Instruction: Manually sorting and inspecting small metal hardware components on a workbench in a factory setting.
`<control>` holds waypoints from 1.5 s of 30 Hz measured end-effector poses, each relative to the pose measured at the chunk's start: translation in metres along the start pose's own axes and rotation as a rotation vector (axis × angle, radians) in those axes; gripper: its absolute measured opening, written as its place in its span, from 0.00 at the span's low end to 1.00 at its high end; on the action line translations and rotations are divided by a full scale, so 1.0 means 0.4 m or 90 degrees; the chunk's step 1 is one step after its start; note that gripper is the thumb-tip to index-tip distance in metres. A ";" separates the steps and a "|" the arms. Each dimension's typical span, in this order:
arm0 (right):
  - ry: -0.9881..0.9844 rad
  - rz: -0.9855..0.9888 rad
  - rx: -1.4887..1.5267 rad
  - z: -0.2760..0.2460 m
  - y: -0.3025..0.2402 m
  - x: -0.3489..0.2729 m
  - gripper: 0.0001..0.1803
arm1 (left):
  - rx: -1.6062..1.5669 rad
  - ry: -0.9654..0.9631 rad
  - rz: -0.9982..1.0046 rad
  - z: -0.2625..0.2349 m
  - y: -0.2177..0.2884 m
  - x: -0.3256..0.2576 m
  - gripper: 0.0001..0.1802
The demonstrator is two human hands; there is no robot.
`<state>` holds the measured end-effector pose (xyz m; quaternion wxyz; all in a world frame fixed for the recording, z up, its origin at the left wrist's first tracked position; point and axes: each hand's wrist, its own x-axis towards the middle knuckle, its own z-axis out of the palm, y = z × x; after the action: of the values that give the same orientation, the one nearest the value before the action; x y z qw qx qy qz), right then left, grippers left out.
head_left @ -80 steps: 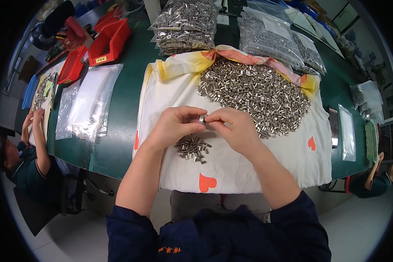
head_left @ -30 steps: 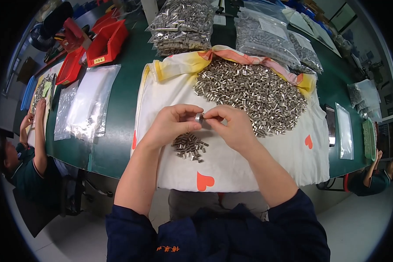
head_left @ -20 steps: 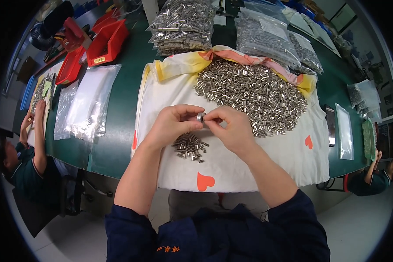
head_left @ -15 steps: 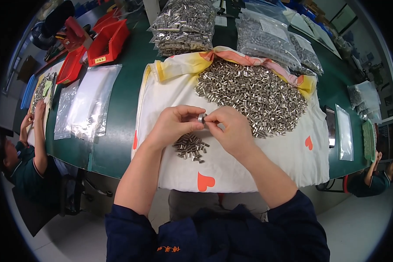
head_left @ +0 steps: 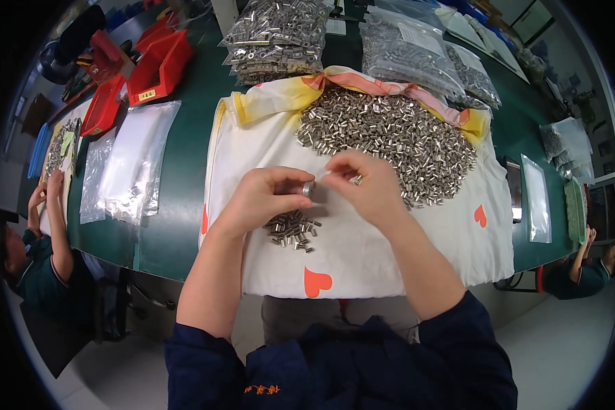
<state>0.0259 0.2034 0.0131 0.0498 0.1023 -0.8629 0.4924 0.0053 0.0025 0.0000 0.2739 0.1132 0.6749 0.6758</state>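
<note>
Left hand (head_left: 263,198) pinched a metal sleeve (head_left: 308,189); right hand (head_left: 369,188) pinched another.
Sleeve bags (head_left: 273,37) behind, red bins (head_left: 158,65) far left.

The left hand (head_left: 266,198) covers most of the small metal piece (head_left: 308,189) pinched at its fingertips, so its shape cannot be told. The right hand (head_left: 362,188) hides part of the heap of metal sleeves (head_left: 396,137) behind it.

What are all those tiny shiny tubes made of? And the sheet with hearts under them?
The tiny tubes look like bare metal, maybe steel: silvery grey with bright glints. The sheet looks like soft woven cloth: matte, creased, bunched at its far edge, with printed orange hearts.
</note>
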 end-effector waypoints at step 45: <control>0.136 -0.102 -0.282 -0.022 0.044 0.021 0.05 | 0.055 -0.020 -0.021 0.018 0.005 0.014 0.19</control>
<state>0.0136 0.2187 0.0044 0.2006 0.1046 -0.9287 0.2939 0.0042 0.0118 0.0013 0.2905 0.1248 0.7007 0.6395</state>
